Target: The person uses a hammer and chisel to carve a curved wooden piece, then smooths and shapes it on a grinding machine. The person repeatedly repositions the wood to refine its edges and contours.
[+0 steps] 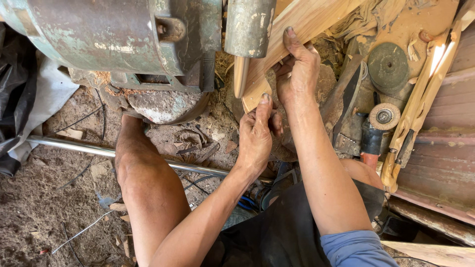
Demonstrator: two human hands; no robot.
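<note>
- The dirt floor [34, 207] carries everything, strewn with sawdust and wood chips.
- A metal pipe [74, 146] lies across the floor.
- Left of the pipe's end, black and white plastic sheeting [29, 94] is heaped.
- Below the pipe, a thin white wire [81, 231] lies near small wood scraps [118, 206].
- Above the pipe, a pale stone [161, 106] rests on the dirt, under a green machine body.
- Far right of the pipe lies an angle grinder [373, 133] with a wire wheel.
</note>
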